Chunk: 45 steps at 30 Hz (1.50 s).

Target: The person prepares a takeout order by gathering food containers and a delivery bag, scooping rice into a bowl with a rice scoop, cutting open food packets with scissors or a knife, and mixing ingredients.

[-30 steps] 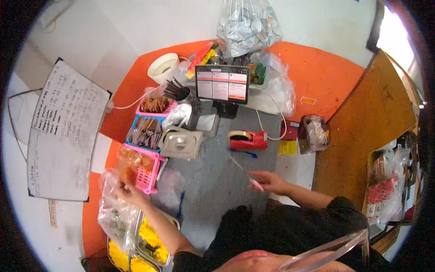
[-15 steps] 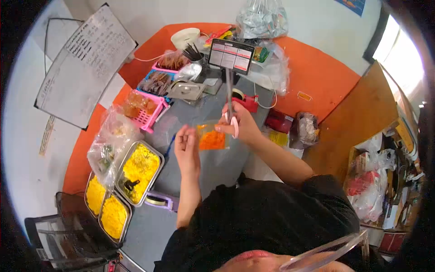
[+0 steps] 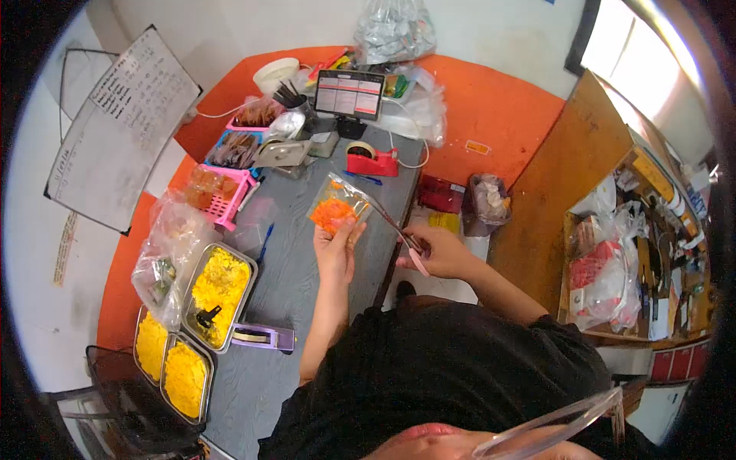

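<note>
Moved since half a second ago: clear packet with orange filling, now raised and tilted; scissors, swung from upright to a slant towards it. Head view, noted as I stand by the grey table: left hand, one, thumb and fingers pinching the packet's lower edge, most of the packet beyond the fingertips. Right hand, one, curled round the scissors' pink handles; blades at the packet's right side, contact unclear to me. Purple tape dispenser, one, near the left forearm.
</note>
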{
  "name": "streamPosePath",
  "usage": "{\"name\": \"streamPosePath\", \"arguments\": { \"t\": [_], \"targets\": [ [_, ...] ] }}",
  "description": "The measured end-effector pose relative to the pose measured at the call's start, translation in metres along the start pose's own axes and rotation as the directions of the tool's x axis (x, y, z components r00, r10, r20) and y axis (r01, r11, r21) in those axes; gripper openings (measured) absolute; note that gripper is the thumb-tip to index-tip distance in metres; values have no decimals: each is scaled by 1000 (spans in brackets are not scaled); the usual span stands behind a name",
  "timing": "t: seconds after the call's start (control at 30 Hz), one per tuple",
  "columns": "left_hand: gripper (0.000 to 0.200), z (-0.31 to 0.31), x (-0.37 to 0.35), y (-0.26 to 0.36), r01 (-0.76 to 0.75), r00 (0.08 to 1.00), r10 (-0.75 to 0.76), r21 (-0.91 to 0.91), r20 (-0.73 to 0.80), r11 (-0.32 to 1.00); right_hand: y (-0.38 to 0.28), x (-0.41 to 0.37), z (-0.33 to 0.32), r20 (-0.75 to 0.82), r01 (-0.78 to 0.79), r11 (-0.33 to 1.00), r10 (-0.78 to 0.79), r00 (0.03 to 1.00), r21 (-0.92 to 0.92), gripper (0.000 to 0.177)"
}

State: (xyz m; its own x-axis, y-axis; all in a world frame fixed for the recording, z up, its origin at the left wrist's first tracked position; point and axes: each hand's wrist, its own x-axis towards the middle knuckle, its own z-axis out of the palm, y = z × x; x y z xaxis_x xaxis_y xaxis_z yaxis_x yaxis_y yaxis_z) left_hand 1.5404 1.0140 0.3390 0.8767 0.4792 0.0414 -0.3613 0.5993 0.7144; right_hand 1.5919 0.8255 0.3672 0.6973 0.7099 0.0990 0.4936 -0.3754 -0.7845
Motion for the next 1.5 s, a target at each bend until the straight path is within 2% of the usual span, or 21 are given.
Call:
{"name": "streamPosePath", "arguments": {
  "t": [0.13,0.3,0.37,0.43,0.53,0.6,0.67,0.77,0.83,0.93,1.0,1.07,1.13,1.17,1.23,1.3,1.37,1.4,1.43,1.47,1.5],
  "targets": [
    [33,14,2,-11,57,996,-61,75,64,996,7,-5,-5,24,-110,990,108,994,88,39],
    [39,28,17,-29,137,980,-157,161,119,977,31,-2,-20,-53,-94,983,104,993,155,37],
    [40,35,26,-41,93,972,-142,249,189,964,43,-2,-28,-83,-98,984,111,990,146,36],
    [40,46,36,-55,42,956,-134,330,261,943,61,0,-35,-108,-74,961,106,988,266,37],
    [40,66,51,-79,131,928,-237,346,286,929,88,3,-56,-159,-113,919,185,970,378,45],
    [40,82,67,-97,212,900,-329,372,286,904,101,3,-74,-197,-140,925,220,955,354,48],
    [40,96,83,-120,215,864,-382,446,328,869,120,4,-94,-238,-169,929,255,937,329,51],
    [41,119,110,-161,214,817,-452,540,358,814,167,9,-120,-279,-108,901,242,930,421,56],
    [42,133,128,-187,219,805,-476,569,353,793,195,9,-139,-276,-237,905,343,898,355,55],
    [43,157,155,-224,268,744,-588,664,318,698,234,16,-150,-361,-230,883,389,848,410,54],
    [43,174,166,-251,211,613,-650,700,449,682,260,25,-163,-409,-220,862,424,809,457,51],
    [42,190,177,-275,244,601,-688,726,407,643,280,27,-182,-450,-211,839,461,765,501,48],
    [42,206,190,-294,273,584,-725,753,364,599,295,30,-207,-412,-324,833,515,752,448,51],
    [43,214,198,-302,289,540,-758,765,366,576,308,32,-216,-413,-330,827,524,745,454,51],
    [44,230,214,-317,322,447,-816,785,367,529,341,35,-227,-520,-170,889,394,758,425,57],
    [45,243,229,-336,346,405,-834,782,375,519,359,38,-241,-516,-177,866,431,740,468,65],
    [46,257,242,-354,472,293,-876,739,383,481,375,40,-258,-574,-180,875,438,692,450,72],
    [48,254,250,-373,462,221,-878,748,424,477,379,40,-271,-575,-186,879,433,694,439,72],
    [48,248,255,-390,464,224,-872,739,436,488,383,39,-284,-501,-202,760,578,644,618,74],
    [50,249,255,-400,504,175,-907,757,383,417,388,39,-298,-398,-203,607,702,591,768,77],
    [51,249,252,-409,543,122,-937,769,326,339,406,40,-306,-399,-212,614,699,593,761,77]
  ]
}}
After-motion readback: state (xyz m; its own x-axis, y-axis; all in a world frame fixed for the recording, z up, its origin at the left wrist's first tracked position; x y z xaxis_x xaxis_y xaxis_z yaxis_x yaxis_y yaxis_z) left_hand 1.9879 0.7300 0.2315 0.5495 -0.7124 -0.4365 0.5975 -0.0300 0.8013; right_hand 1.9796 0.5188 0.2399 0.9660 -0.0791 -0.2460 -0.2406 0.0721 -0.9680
